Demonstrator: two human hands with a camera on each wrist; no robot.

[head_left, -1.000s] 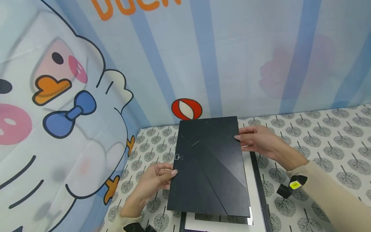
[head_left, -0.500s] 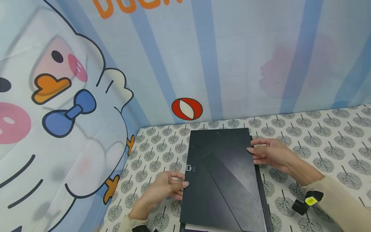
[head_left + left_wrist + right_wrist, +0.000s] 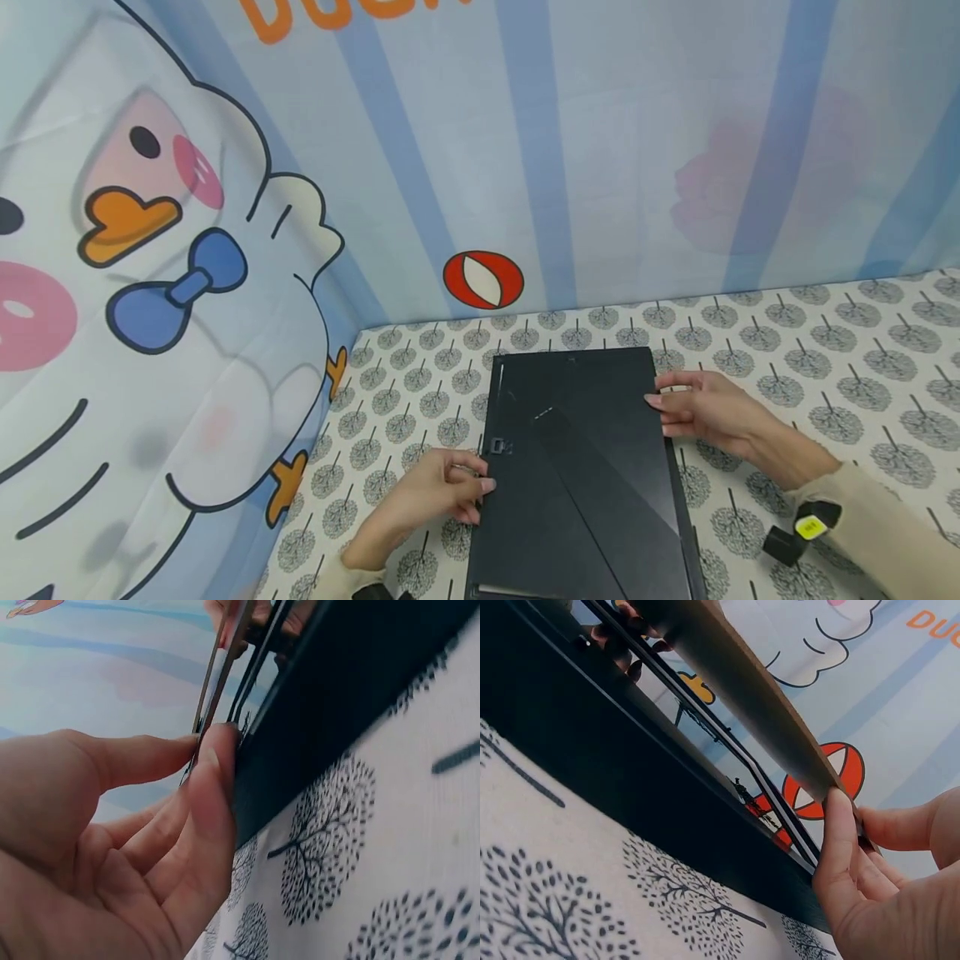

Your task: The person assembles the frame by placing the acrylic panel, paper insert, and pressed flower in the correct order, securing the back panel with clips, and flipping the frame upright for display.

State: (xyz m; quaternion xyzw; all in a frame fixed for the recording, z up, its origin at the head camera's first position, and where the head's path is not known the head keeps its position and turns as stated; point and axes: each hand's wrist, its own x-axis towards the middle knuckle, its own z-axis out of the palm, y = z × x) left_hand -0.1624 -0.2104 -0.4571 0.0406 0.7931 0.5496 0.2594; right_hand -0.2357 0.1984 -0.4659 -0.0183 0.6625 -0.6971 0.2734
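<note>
A black picture frame backing board (image 3: 577,467), with a fold-out stand and a small metal hanger on its back, lies close over a black picture frame (image 3: 688,533). My left hand (image 3: 438,496) pinches the board's left edge. On the opposite side, my right hand (image 3: 708,412) pinches its right edge near the top. In the right wrist view a gap shows between the board's brown edge (image 3: 769,690) and the frame's dark side (image 3: 652,795). The left wrist view shows thumb and fingers on the board's thin edge, with fingertips right at the frame's side (image 3: 300,712).
A white cloth printed with dark trees (image 3: 780,350) covers the table. Behind it hangs a blue striped curtain (image 3: 622,167) with a red and white ball print, and a large duck print fills the left side. A dark wrist camera (image 3: 786,546) sits on my right wrist.
Both hands have brought the backing board down and toward me, a little to the right. It now covers the frame's opening, where a white inner border and a gap showed before.
</note>
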